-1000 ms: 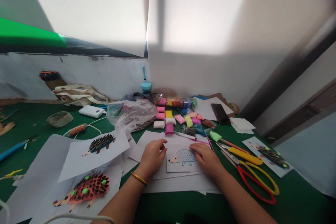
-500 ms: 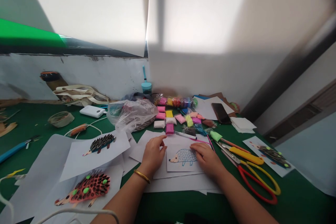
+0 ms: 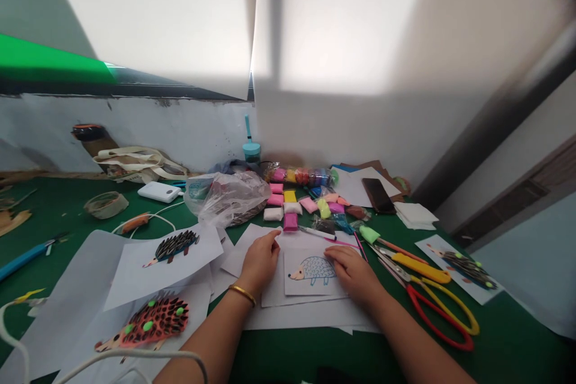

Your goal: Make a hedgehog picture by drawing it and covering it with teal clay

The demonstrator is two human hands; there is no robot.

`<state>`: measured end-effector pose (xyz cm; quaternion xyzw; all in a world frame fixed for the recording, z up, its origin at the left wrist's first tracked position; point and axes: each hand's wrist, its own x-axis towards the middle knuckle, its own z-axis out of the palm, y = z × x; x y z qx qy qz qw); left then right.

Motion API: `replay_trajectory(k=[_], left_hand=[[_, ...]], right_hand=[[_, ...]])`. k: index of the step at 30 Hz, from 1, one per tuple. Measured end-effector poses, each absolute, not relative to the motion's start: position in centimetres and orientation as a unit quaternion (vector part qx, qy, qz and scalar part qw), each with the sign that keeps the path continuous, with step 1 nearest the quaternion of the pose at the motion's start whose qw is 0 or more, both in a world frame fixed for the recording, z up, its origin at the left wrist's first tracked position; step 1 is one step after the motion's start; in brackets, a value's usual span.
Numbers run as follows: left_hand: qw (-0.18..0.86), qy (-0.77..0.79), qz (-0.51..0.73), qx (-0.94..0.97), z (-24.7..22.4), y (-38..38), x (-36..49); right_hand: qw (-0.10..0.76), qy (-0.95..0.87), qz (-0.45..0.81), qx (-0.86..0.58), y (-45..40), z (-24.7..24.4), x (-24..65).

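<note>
A small white sheet with a blue hedgehog drawing [image 3: 312, 270] lies on a stack of white papers [image 3: 310, 312] on the green table. My left hand [image 3: 260, 261], with a gold bangle at the wrist, rests flat on the paper at the drawing's left edge. My right hand [image 3: 353, 271] lies flat on the drawing's right edge, fingers touching the sheet. Neither hand holds a tool. Just beyond my fingers lie a pen [image 3: 316, 232] and a thin pink stick [image 3: 344, 243].
Packets of coloured clay [image 3: 297, 204] and a plastic bag [image 3: 229, 197] sit behind the drawing. Yellow and red scissors [image 3: 432, 294] lie to the right, near another hedgehog picture [image 3: 463, 267]. Two finished hedgehog pictures [image 3: 173, 246] [image 3: 148, 324] lie to the left. A phone [image 3: 378, 195] and power bank [image 3: 158, 192] rest farther back.
My left hand has slid slightly toward the far edge of the paper. The right hand and the drawing have hardly moved.
</note>
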<state>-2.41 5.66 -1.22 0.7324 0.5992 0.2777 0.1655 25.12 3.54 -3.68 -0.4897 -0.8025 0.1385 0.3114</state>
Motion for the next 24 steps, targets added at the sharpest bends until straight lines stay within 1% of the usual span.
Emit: replay_trajectory(k=[4,9,13,17,24], left_hand=[[0.162,0.602,0.283,0.728,-0.9,5.7,-2.6],[0.165,0.6,0.294,0.726,-0.1,5.4,-2.0],[0.181,0.574,0.323,0.73,0.4,5.0,-1.2],[0.183,0.554,0.346,0.735,0.7,4.8,-0.7],[0.176,0.566,0.32,0.739,1.3,5.0,-0.3]], right_hand=[[0.312,-0.809,0.155,-0.473,3.5,-3.6,24.9],[0.335,-0.798,0.164,-0.474,3.6,-4.1,25.0],[0.348,-0.788,0.173,-0.478,3.8,-4.5,25.2],[0.339,-0.79,0.178,-0.479,3.8,-4.6,25.2],[0.339,-0.789,0.181,-0.479,4.0,-4.8,25.2]])
